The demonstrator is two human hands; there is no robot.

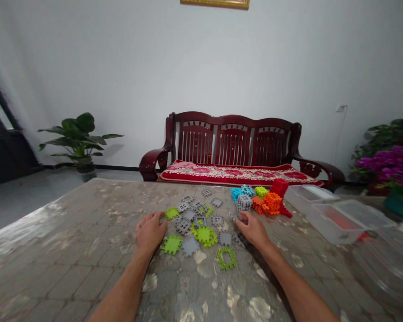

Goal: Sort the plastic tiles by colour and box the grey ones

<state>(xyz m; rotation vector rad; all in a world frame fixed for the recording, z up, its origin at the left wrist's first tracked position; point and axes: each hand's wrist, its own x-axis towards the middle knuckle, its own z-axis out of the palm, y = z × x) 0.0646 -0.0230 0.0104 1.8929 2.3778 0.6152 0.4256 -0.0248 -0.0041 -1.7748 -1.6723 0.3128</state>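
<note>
Flat interlocking tiles with toothed edges lie in a loose spread on the table, in green and grey. My left hand rests palm down at the left of the spread, fingers loosely bent and holding nothing, its fingertips beside a green tile. Below it lies another solid green tile, close to a grey tile. On the right side, my right hand has thumb and fingers closed at a small grey tile, partly hidden by the fingers. A green frame tile lies nearest me.
Stacked tiles in blue, grey, orange and red stand behind my right hand. Clear plastic boxes sit at the right of the patterned table. Beyond are a wooden bench and a potted plant.
</note>
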